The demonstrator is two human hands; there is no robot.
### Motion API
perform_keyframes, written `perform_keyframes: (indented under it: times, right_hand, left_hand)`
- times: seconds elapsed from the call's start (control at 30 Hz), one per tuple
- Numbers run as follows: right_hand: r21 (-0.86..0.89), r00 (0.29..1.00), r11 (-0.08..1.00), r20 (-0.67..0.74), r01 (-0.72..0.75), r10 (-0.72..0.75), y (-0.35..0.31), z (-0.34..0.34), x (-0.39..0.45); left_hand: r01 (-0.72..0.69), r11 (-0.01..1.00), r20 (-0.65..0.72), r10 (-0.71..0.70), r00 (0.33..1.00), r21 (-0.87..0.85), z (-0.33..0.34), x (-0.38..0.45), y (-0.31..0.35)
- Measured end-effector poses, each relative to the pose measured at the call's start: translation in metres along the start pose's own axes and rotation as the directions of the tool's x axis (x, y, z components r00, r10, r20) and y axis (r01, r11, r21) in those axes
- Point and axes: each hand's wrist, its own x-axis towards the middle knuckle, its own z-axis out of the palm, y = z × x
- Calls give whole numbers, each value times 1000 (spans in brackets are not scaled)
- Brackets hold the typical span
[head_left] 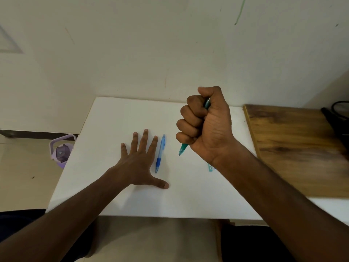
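Note:
My right hand (205, 123) is raised above the white table (113, 118) and grips a green pen (183, 148) in a full fist, tip pointing down. Most of that pen is hidden inside the fist. A blue pen (160, 153) lies on the table just right of my left hand (140, 160). That hand rests flat on the table with fingers spread and straight, the thumb stretched out below the blue pen. A small teal object (210, 167) lies on the table, partly hidden behind my right wrist.
A wooden board (294, 148) sits on the table's right side, with dark cables or a bag (338, 114) at its far end. A purple water bottle (61, 151) stands on the floor left of the table. A wall rises right behind the table.

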Motion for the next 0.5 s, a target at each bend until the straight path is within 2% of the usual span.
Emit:
perform_keyframes:
  times: [0.5]
  right_hand:
    - [-20, 999, 1000, -40, 16, -16, 1, 0, -1]
  left_hand:
    - [0, 1000, -9, 0, 1000, 5, 1, 1, 0]
